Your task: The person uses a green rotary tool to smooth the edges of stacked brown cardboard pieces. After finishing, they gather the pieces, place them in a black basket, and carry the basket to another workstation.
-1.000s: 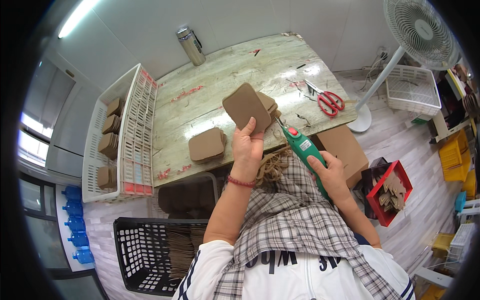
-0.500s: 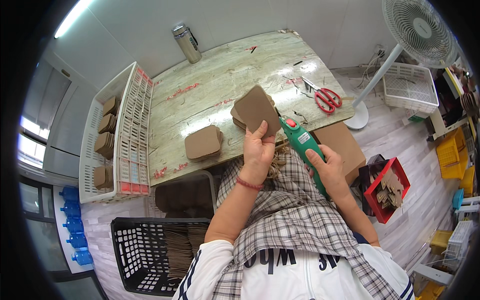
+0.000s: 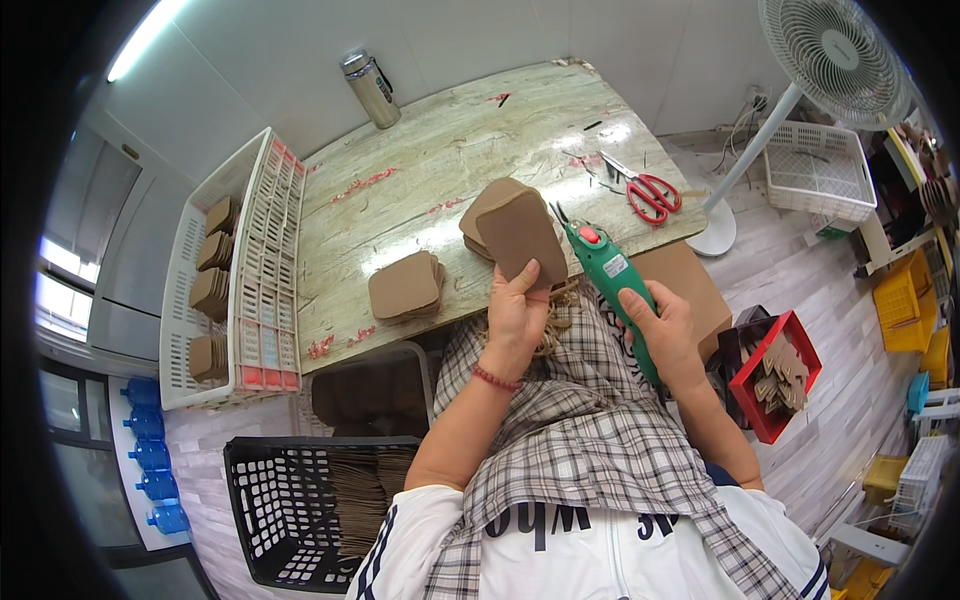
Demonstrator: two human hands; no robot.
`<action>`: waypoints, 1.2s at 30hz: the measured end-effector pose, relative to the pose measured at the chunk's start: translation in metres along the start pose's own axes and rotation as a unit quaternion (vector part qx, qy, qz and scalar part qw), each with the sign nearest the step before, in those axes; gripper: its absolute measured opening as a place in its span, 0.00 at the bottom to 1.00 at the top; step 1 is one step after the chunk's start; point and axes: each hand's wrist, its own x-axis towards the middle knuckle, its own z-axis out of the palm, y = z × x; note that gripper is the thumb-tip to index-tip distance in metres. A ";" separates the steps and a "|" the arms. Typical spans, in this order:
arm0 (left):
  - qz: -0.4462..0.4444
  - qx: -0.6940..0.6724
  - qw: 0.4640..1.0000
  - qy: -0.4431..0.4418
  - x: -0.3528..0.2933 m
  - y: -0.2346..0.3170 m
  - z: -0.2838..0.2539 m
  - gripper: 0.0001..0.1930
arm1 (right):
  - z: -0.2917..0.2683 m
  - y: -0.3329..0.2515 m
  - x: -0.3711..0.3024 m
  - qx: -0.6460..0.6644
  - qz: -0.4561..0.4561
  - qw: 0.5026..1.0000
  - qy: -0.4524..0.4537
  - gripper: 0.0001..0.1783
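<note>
Left hand (image 3: 517,305) raised above the near table edge, thumb and fingers pinched shut on the lower end of a brown cardboard piece (image 3: 522,236), rounded at the corners and held upright, flat face toward the camera. Behind it, a second like piece (image 3: 478,213), perhaps two; hard to tell through the fisheye bend whether held in the same pinch or lying on the marble-patterned table (image 3: 450,160). Right hand (image 3: 658,322) wrapped fully round the handle of a green powered cutter (image 3: 612,280), red button up, small blades pointing toward the cardboard and just beside its right edge.

Cardboard likely light, thin and fairly stiff, apt to bend or crease under a hard squeeze, not slippery. Best gripped low at one end, as here, leaving the upper edges free. Cutter likely heavier and rigid, wanting the whole fist round the body, well back from the blades.

On the table to the left, a small stack of finished brown pieces (image 3: 405,287). Farther right, red-handled scissors (image 3: 648,192); at the far edge, a steel flask (image 3: 370,90). White crate (image 3: 262,250) along the left edge with more brown stacks. Black basket (image 3: 262,500) of cardboard by the left knee, red bin (image 3: 752,385) of offcuts to the right, white pedestal fan (image 3: 830,50) beyond.
</note>
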 end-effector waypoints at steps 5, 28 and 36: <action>0.006 -0.030 1.000 -0.003 0.003 -0.002 0.009 0.20 | 0.004 0.010 -0.012 -0.040 -0.006 0.999 0.014 0.20; -0.049 0.192 0.979 -0.048 -0.002 0.019 -0.016 0.17 | -0.023 -0.013 -0.012 -0.003 0.037 0.999 -0.034 0.17; -0.111 0.367 0.920 -0.084 0.002 0.067 -0.022 0.21 | -0.041 -0.007 -0.016 -0.078 0.051 0.992 -0.090 0.18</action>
